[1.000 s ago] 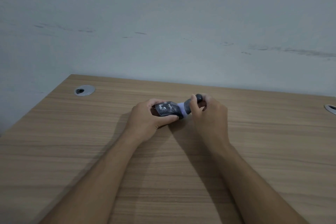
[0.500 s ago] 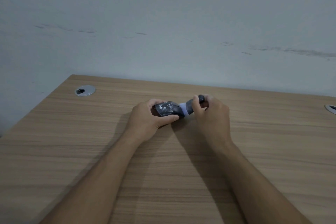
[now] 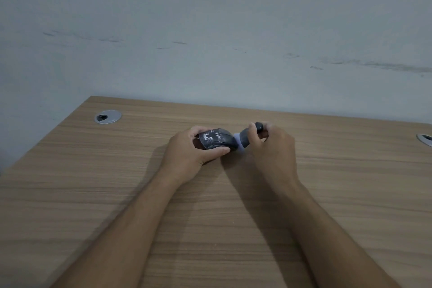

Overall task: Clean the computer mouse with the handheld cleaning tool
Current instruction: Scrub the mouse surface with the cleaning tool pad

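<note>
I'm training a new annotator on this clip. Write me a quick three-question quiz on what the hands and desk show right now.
1. True or false: the left hand holds the mouse.
2. The mouse top shows: A) white specks B) a red sticker C) nothing.
3. Fill in: the right hand holds the ____, its pale end at the mouse's right end.

Key: 1 true. 2 A. 3 cleaning tool. A round metal grommet sits at the desk's far left.
</note>
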